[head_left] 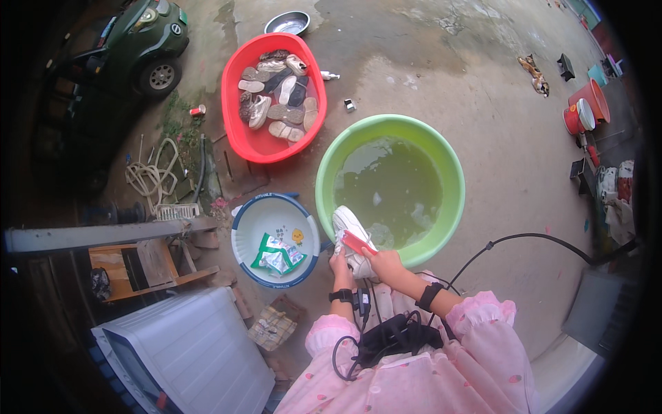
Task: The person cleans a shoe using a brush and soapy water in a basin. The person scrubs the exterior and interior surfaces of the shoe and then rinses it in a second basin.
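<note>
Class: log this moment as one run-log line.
left hand: holds white shoe | right hand: red brush on shoe | over green basin

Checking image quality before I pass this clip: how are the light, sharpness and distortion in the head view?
Head view: soft, even daylight, no hard shadows; strong fisheye bending with a black vignette at the rim; the white shoe, red brush, left hand and right hand are sharp at centre; the green basin's murky water shows faint sheen, no blown glare.

The one camera sits on the person's head and looks straight down, close to the hands and far above the ground (pixel 496 138).
</note>
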{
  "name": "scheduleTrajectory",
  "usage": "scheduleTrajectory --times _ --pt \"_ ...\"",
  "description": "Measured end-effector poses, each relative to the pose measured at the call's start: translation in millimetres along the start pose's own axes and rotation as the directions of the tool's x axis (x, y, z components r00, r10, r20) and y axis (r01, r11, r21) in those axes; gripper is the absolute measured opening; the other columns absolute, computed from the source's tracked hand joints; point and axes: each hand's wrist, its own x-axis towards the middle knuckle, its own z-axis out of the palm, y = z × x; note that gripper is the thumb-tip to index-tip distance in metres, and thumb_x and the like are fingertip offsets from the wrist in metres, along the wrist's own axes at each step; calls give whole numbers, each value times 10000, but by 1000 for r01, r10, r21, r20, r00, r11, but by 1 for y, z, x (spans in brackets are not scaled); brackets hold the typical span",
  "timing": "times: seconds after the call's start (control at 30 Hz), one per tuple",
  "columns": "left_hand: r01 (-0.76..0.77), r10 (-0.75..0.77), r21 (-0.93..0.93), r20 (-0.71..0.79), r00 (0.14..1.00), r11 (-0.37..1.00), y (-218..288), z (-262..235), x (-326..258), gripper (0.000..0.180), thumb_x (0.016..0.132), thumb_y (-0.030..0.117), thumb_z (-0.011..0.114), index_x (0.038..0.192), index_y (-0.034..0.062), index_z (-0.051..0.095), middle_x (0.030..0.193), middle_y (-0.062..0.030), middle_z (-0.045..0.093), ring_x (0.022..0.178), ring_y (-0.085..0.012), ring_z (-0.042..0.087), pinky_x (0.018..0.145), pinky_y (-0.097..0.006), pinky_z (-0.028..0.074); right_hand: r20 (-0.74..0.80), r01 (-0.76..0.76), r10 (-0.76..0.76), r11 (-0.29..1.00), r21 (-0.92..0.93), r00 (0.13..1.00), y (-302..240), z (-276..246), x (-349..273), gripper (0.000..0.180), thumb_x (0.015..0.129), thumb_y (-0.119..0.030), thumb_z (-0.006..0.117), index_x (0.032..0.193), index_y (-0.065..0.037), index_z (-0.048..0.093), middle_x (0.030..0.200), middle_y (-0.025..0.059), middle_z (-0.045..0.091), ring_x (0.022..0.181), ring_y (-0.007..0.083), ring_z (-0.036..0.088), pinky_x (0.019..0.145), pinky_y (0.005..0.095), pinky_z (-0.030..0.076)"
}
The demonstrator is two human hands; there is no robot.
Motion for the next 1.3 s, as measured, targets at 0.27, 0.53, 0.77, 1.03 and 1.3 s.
scheduleTrajectory --times 0.27,0.53,0.77,1.03,1.3 --pt "22 -23 28 17 1000 999 1 10 -5 263 778 104 432 997 -39 455 910 -116 517 779 -216 527 669 -314 425 -60 -118 115 992 -39 991 -1 27 77 323 685 -104 460 1008 -90 463 554 69 536 498 211 547 427 308 420" --pt "-1 2 -33 13 1000 999 -7 -4 13 260 781 106 427 990 -48 446 910 -129 515 802 -228 523 686 -333 428 40 -81 81 997 -3 996 7 -7 -14 376 664 -98 470 1039 -99 461 540 59 536 472 203 540 409 302 405" --pt "11 -11 40 16 1000 999 -11 -4 21 269 774 98 439 993 -60 444 925 -135 510 811 -237 518 691 -330 426 -189 -118 114 993 -7 975 19 28 62 418 652 -88 466 1070 -85 446 551 71 541 491 212 546 437 310 425" --pt "12 -12 -13 14 1000 1000 -7 -2 15 282 769 91 452 999 -72 437 932 -146 507 811 -238 521 691 -330 427 128 -265 263 964 -1 956 29 1 -7 445 670 -124 443 1114 -132 405 583 81 557 523 215 561 445 324 430" --pt "4 -5 10 14 1000 1000 -8 -3 15 286 762 102 467 1000 -57 457 933 -124 509 795 -209 519 681 -305 417 -68 -170 172 985 37 983 19 12 48 378 672 -90 453 1049 -71 430 569 78 553 525 223 562 425 318 426"
